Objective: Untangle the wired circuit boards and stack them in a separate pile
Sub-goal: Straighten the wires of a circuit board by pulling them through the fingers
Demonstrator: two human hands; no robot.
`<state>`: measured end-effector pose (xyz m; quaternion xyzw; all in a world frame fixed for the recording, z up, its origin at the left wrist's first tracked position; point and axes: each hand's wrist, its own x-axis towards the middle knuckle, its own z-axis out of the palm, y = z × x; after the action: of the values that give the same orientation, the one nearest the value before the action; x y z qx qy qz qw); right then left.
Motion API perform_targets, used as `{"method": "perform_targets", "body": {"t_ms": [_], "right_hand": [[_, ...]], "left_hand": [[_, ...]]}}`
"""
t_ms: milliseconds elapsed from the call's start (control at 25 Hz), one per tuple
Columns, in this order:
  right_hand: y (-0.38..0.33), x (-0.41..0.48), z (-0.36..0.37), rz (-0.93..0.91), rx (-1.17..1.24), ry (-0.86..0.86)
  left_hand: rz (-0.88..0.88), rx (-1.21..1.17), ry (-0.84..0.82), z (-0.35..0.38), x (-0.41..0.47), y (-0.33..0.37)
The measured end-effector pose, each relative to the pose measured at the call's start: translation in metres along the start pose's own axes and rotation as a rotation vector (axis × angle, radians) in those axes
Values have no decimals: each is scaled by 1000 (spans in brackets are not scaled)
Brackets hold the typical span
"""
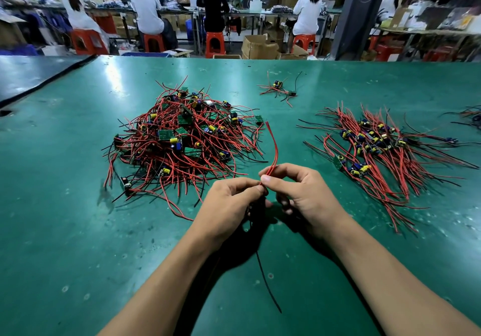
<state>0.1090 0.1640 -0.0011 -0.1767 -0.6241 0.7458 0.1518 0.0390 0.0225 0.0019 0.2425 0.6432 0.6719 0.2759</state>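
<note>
In the head view, at lower centre, a pair of red wires (pixel 274 150) is pinched between thumb and forefinger of the right hand (pixel 304 192). The left hand (pixel 229 200) is curled round the same bundle, from which a black wire (pixel 265 281) trails down the frame; its board is hidden. On the green table (pixel 78 231), a tangled heap of wired circuit boards (pixel 179 137) is seen at centre left and a straightened pile (pixel 377 150) at centre right.

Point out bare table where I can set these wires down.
Free: the strip between the tangled pile and the sorted pile, nearer than the small cluster; the near table left of the left hand. Crowded: both piles; the sorted one sprawls close to the right hand.
</note>
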Motion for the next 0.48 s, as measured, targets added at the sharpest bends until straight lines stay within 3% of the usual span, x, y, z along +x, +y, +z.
{"method": "perform_targets", "body": {"t_ms": [160, 480], "right_hand": [[-3, 7, -8, -19, 46, 137], [-8, 9, -5, 30, 266, 157]], "left_hand": [[-55, -14, -34, 1, -3, 3], [-4, 71, 6, 1, -2, -2]]}}
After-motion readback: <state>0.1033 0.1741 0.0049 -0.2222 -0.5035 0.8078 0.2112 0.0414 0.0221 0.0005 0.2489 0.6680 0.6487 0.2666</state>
